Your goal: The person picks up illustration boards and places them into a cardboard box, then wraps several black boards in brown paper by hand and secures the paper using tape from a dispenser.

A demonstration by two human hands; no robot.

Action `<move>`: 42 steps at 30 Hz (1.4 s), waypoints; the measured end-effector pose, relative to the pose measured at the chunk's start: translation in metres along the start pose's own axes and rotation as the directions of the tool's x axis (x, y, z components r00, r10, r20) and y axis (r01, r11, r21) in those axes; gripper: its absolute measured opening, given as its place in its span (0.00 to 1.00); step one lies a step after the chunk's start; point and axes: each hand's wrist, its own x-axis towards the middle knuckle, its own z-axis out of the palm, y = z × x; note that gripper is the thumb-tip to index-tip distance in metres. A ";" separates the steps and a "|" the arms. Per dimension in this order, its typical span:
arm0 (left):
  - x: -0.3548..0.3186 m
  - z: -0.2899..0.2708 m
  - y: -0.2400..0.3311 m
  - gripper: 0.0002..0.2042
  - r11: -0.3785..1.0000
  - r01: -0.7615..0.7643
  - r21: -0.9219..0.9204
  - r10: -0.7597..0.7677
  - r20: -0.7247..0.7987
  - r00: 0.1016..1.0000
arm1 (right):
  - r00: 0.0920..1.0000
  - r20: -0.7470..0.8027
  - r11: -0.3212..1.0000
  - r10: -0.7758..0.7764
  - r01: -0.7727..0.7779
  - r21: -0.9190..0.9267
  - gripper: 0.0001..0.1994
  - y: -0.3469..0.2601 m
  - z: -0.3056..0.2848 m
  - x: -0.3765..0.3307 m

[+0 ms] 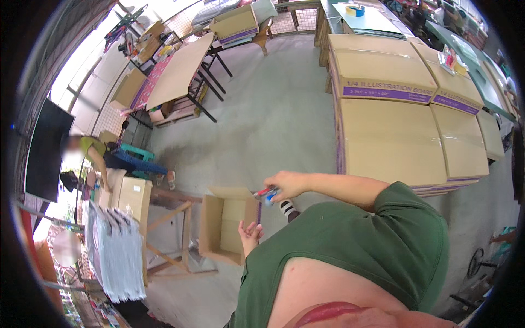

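In my right hand [290, 185] is a small red and blue tape dispenser [268, 193], gripped by the fingers just above the right edge of an open cardboard box [212, 227]. The box has its flaps up and its inside shows bare brown walls. My left hand [251, 234] is at the box's right side with fingers spread and nothing in it. Whether it touches the box, I cannot tell.
Large stacked cartons [383, 139] stand on the right. A wooden trestle [183, 235] and a pile of clear-wrapped sheets [115, 251] are at the left. Beyond them another person [98, 150] leans over a carton. A brown-topped table [180, 68] stands farther off.
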 end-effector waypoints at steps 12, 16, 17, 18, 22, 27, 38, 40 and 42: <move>0.385 0.127 0.213 0.29 0.692 -0.374 0.618 -0.018 0.532 0.847 | 0.565 -0.605 0.796 0.561 -0.569 0.206 0.21 0.160 -0.184 0.100; 0.484 0.201 0.253 0.27 0.724 -0.387 0.572 -0.082 0.628 0.774 | 0.382 -0.695 0.708 0.609 -0.658 0.258 0.19 0.237 -0.238 0.122; 0.505 0.223 0.259 0.26 0.773 -0.332 0.541 -0.116 0.634 0.764 | 0.362 -0.744 0.712 0.562 -0.669 0.212 0.18 0.268 -0.255 0.123; 0.530 0.238 0.257 0.26 0.814 -0.249 0.524 -0.138 0.592 0.794 | 0.306 -0.768 0.694 0.562 -0.680 0.237 0.19 0.294 -0.278 0.126; 0.632 0.223 0.205 0.20 0.749 0.005 0.662 -0.252 0.278 0.927 | 0.082 -0.808 0.623 0.583 -0.684 0.380 0.18 0.395 -0.385 0.151; 0.712 0.197 0.175 0.17 0.497 0.294 0.816 -0.516 0.005 0.857 | -0.217 -0.874 0.556 0.436 -0.699 0.451 0.21 0.524 -0.503 0.150; 0.920 0.355 0.224 0.12 0.389 0.235 0.891 -0.645 0.081 0.760 | -0.666 -0.655 0.021 0.356 -0.695 0.718 0.21 0.719 -0.638 0.050; 0.978 0.389 0.246 0.11 0.406 0.220 0.887 -0.617 0.088 0.782 | -0.683 -0.647 -0.004 0.338 -0.689 0.725 0.23 0.739 -0.642 0.044; 1.043 0.433 0.273 0.10 0.426 0.159 0.891 -0.570 0.128 0.812 | -0.694 -0.630 -0.070 0.349 -0.689 0.721 0.26 0.747 -0.641 0.030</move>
